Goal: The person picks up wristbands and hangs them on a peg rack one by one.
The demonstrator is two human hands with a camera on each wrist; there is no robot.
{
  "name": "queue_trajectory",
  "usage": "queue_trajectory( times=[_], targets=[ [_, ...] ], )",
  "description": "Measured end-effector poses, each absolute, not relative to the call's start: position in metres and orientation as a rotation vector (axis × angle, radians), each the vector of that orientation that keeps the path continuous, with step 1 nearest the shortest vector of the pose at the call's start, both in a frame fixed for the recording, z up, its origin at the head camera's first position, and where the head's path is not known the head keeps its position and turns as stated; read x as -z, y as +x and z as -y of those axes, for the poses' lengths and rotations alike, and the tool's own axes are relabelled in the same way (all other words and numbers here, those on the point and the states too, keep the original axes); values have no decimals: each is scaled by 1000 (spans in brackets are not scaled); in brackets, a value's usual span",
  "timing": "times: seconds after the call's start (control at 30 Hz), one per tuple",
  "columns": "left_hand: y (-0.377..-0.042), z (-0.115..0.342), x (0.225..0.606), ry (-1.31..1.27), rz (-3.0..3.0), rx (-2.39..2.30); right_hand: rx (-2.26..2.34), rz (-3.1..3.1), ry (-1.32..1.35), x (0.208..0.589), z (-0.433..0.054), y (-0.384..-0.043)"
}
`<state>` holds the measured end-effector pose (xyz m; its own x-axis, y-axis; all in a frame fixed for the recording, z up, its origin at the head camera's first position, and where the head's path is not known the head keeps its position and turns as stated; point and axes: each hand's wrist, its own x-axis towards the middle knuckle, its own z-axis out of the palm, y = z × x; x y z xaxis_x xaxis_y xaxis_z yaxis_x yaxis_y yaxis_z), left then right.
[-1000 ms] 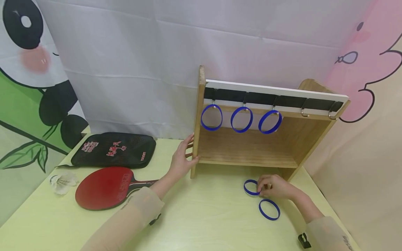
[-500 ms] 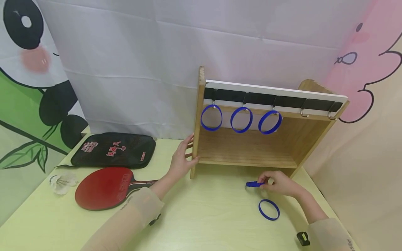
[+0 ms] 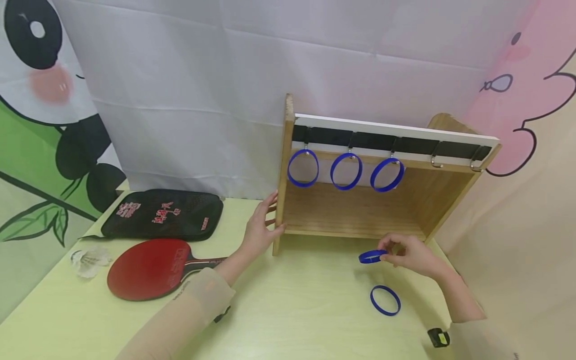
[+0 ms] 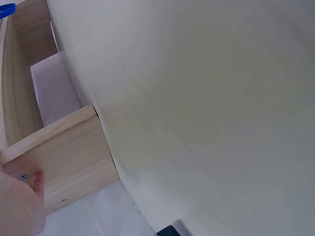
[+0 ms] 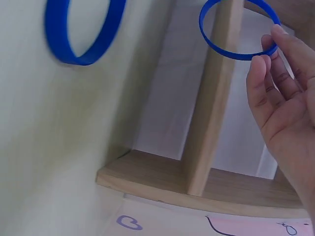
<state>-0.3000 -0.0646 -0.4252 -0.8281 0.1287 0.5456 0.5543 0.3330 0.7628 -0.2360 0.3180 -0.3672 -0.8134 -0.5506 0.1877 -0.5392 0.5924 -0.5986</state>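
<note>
My right hand (image 3: pixel 410 256) pinches a blue wristband (image 5: pixel 231 55) between thumb and fingers, above the table in front of the wooden shelf (image 3: pixel 355 212). A second blue wristband (image 5: pixel 58 34) lies flat on the tabletop, nearer to me. Three more hang in a row from metal hooks under the shelf's top rail: a left one (image 3: pixel 304 185), a middle one (image 3: pixel 345 188) and a right one (image 3: pixel 382 190). Two hooks further right, one hook (image 3: pixel 436 164) and the end hook (image 3: pixel 475 167), hold nothing. Against the shelf's left side panel, my left hand (image 3: pixel 258 231) rests with extended fingers.
On the left of the table (image 3: pixel 306 315) lie a red table tennis bat (image 3: pixel 146 270), a black zipped case (image 3: pixel 164 215) and a white shuttlecock (image 3: pixel 89 262). A white cloth (image 3: pixel 189 90) hangs behind the shelf. Printed curtains flank both sides.
My right hand has lifted the wristband off the tabletop, tilting it, and moved slightly right and toward the shelf. My left hand stays at the side panel.
</note>
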Motion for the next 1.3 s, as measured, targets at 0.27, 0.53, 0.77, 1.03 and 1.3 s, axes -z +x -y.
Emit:
queue_trajectory(
  times=[0.27,0.53,0.77,1.03,1.3],
  targets=[
    [-300,64,425,-616,2211,1499,1117,-2893,-1113,336,-318,-223],
    [-302,63,426,-607,2221,1493,1176,-2954,-1305,309,-320,-213],
    [-301,64,425,-602,2226,1495,1450,-2809,-1625,284,-324,-212],
    [-299,65,423,-601,2223,1508,1845,-2546,-1734,252,-324,-213],
    [-300,66,424,-618,2212,1501,2103,-2480,-1706,226,-323,-212]
  ],
)
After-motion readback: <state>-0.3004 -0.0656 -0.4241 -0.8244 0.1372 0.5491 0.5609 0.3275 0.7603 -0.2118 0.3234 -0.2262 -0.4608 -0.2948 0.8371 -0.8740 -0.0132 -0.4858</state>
